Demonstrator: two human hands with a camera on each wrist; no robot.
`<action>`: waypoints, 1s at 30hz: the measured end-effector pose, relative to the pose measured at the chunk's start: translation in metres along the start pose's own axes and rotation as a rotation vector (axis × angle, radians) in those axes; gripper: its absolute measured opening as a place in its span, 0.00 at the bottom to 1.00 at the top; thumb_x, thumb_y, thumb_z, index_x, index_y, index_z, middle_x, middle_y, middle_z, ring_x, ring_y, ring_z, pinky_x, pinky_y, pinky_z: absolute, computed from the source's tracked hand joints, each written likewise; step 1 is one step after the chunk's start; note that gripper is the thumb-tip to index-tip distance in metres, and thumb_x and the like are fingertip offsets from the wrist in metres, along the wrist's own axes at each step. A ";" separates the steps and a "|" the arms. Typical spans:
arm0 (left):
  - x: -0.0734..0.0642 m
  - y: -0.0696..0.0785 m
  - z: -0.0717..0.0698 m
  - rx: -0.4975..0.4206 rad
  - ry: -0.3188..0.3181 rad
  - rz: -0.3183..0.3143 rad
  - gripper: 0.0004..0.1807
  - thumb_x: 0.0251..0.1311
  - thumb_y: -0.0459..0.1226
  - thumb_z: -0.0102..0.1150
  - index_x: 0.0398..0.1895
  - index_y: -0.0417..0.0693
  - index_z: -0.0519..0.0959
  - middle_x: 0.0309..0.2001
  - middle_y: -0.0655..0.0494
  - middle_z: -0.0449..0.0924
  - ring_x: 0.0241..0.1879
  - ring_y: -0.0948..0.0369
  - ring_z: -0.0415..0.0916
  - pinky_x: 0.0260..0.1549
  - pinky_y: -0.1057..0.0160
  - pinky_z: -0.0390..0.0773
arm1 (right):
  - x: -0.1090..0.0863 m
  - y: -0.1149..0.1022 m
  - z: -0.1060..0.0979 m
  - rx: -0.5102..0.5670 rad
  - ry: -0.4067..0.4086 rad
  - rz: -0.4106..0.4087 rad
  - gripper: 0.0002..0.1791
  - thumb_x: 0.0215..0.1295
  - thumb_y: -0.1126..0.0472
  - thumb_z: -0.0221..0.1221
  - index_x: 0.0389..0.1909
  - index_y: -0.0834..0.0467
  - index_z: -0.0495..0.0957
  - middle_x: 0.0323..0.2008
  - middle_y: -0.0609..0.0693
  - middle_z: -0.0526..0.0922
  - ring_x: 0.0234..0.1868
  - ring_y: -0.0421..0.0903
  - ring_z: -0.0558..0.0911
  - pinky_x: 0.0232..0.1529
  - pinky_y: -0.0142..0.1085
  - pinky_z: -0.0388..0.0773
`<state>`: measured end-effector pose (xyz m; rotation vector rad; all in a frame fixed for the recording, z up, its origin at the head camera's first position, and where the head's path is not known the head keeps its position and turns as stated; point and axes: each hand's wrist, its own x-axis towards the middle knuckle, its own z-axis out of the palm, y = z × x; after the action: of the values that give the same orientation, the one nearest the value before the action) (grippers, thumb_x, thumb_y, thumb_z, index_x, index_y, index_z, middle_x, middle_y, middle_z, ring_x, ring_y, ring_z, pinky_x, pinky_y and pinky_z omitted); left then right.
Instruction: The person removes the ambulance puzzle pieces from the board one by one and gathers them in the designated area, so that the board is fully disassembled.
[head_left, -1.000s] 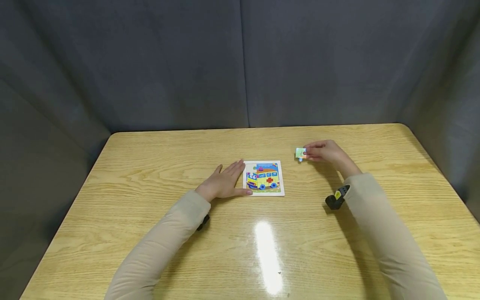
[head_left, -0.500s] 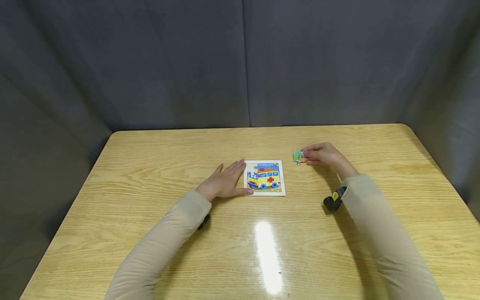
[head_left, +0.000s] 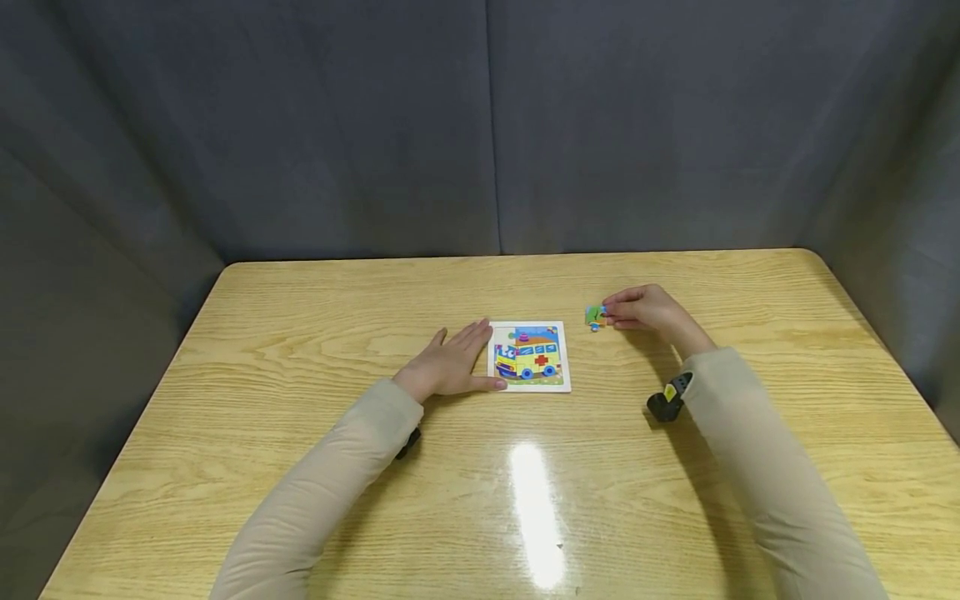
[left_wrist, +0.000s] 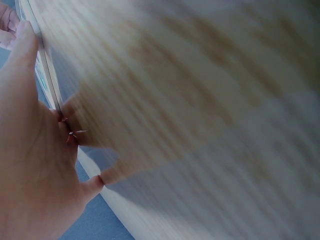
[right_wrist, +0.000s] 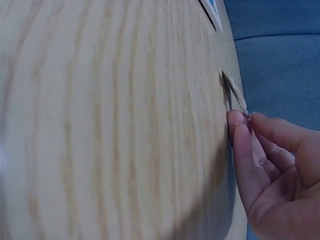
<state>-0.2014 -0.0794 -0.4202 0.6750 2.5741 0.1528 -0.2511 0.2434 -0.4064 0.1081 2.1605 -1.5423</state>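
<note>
A square jigsaw puzzle in a white frame lies on the table, showing a yellow ambulance with a face. Its upper left corner is a pale bare patch. My left hand lies against the frame's left side, fingers spread and straight, with the thumb over the lower left corner. To the right of the puzzle, my right hand pinches a small puzzle piece, green with blue and orange, between thumb and fingertips. Seen edge-on in the right wrist view, the piece tilts close over the tabletop.
The wooden table reaches to a dark grey curtain at the back and sides. A bright light reflection lies on the near part of the tabletop. A black wrist device hangs under the right sleeve.
My right hand has moved slightly left and down with the puzzle piece, whose face now shows greener and less glare. The left hand stays at the frame.
</note>
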 end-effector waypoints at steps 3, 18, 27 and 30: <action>0.000 0.000 0.000 -0.002 -0.001 0.001 0.53 0.60 0.69 0.41 0.77 0.53 0.34 0.78 0.59 0.28 0.78 0.60 0.31 0.74 0.45 0.36 | 0.000 -0.001 -0.001 -0.009 -0.001 0.002 0.23 0.70 0.68 0.50 0.63 0.76 0.63 0.28 0.37 0.81 0.31 0.29 0.81 0.38 0.23 0.80; 0.001 0.000 0.000 -0.001 -0.011 -0.004 0.52 0.60 0.69 0.40 0.77 0.54 0.33 0.78 0.60 0.27 0.78 0.61 0.30 0.75 0.45 0.36 | 0.000 -0.002 -0.002 -0.049 0.028 -0.009 0.24 0.69 0.70 0.51 0.63 0.75 0.63 0.39 0.45 0.81 0.33 0.28 0.80 0.42 0.23 0.80; 0.001 0.000 0.001 -0.001 -0.004 0.000 0.52 0.60 0.69 0.41 0.77 0.53 0.34 0.78 0.59 0.28 0.78 0.60 0.31 0.75 0.45 0.36 | -0.004 -0.008 0.002 -0.148 0.025 -0.048 0.25 0.70 0.66 0.51 0.65 0.72 0.62 0.59 0.65 0.72 0.35 0.27 0.79 0.45 0.25 0.80; 0.002 0.000 0.000 -0.003 -0.003 -0.003 0.52 0.60 0.69 0.41 0.77 0.54 0.34 0.78 0.60 0.27 0.78 0.61 0.30 0.75 0.45 0.36 | -0.003 -0.013 0.010 -0.178 0.027 -0.064 0.25 0.70 0.65 0.51 0.65 0.71 0.63 0.61 0.67 0.70 0.36 0.28 0.78 0.46 0.26 0.80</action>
<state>-0.2026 -0.0790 -0.4214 0.6700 2.5711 0.1545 -0.2498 0.2304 -0.3959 0.0013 2.3315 -1.3817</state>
